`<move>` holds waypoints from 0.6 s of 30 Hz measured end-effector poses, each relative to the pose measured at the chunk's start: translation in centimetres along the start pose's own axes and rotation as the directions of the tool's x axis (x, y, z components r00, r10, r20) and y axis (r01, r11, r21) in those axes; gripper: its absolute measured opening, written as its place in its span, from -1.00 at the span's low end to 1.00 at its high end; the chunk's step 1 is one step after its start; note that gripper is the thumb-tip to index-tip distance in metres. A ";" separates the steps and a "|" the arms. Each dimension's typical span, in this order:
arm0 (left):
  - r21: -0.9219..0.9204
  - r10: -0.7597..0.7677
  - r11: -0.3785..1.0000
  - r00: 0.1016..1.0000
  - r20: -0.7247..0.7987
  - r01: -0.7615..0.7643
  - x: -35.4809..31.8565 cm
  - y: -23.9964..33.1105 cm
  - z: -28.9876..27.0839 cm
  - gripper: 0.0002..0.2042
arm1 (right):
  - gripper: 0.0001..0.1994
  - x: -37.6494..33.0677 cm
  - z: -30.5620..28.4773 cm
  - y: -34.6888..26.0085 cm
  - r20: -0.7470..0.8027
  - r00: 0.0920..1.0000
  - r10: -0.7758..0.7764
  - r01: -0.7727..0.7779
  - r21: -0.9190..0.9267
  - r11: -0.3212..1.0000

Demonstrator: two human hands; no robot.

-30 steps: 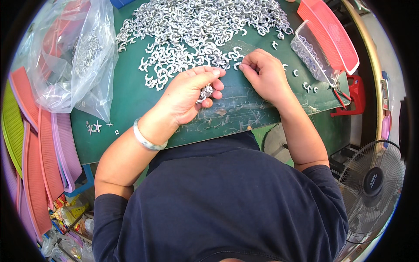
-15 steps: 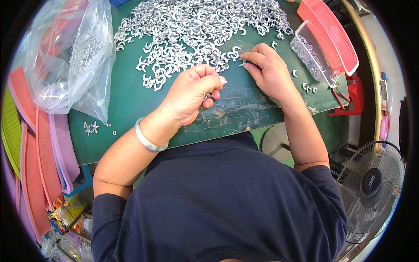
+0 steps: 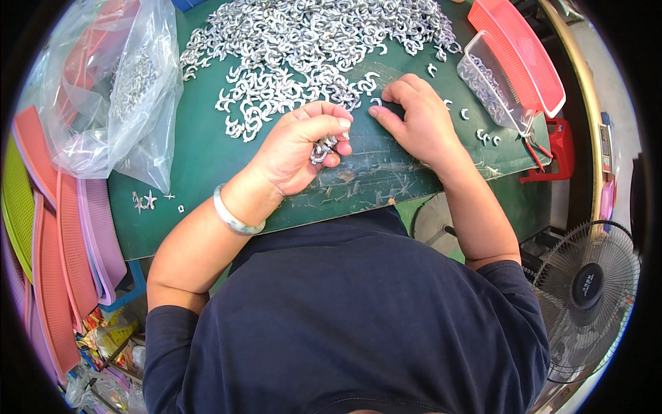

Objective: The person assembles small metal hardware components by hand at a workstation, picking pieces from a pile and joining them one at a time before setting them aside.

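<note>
A large heap of small silver C-shaped metal clips covers the far part of the green table. My left hand is curled over a small bunch of these metal clips, holding them between fingers and palm near the table's front. My right hand lies just to its right, fingertips pressed on the table at the heap's near edge, touching a loose clip. A pale bangle circles my left wrist.
A clear plastic bag with more clips lies at the left. A clear box and a pink tray sit at the right. Stacked coloured trays stand at the far left; a fan stands lower right.
My left hand stays closed on its bunch of clips and has shifted slightly. My right hand has slid along the heap's near edge, fingers picking at loose clips.
</note>
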State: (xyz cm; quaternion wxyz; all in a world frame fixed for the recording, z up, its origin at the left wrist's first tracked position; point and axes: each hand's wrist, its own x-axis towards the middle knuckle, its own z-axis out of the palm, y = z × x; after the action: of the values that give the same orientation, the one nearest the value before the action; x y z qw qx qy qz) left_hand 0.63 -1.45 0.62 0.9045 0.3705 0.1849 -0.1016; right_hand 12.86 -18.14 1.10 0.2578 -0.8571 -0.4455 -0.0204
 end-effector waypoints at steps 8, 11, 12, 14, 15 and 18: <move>0.050 -0.038 0.998 0.994 -0.101 0.043 -0.5 0.4 1.0 -0.83 | -0.93 0.3 0.7 -0.3 0.060 0.998 0.036 -0.035 -0.007 0.999; 0.080 -0.030 0.996 0.991 -0.129 0.040 -0.4 0.1 0.8 -0.83 | -0.94 0.2 0.5 -0.3 0.055 0.998 0.035 -0.040 0.091 0.995; 0.086 -0.021 0.996 0.992 -0.122 0.032 -0.4 0.0 0.8 -0.84 | -0.94 0.2 0.3 -0.4 0.057 0.997 0.042 -0.050 0.141 0.989; 0.098 -0.006 0.995 0.994 -0.105 0.017 -0.3 -0.1 0.8 -0.84 | -0.93 0.2 -0.2 -0.7 0.238 0.960 0.150 -0.242 0.429 0.870; 0.098 0.011 0.995 0.994 -0.104 0.000 -0.2 -0.2 1.0 -0.85 | -0.92 0.2 -0.4 -0.8 0.336 0.925 0.179 -0.345 0.542 0.767; 0.108 0.062 0.993 0.993 -0.097 -0.051 -0.3 -0.1 1.4 -0.86 | -0.90 0.0 -0.1 -1.3 0.407 0.909 0.087 -0.397 0.786 0.475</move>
State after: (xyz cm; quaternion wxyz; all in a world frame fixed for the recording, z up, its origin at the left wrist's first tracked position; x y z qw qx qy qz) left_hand 0.64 -2.56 1.61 0.8759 0.4275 0.2136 -0.0670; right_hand 11.87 -17.61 1.75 0.5722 -0.6636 -0.3041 0.3739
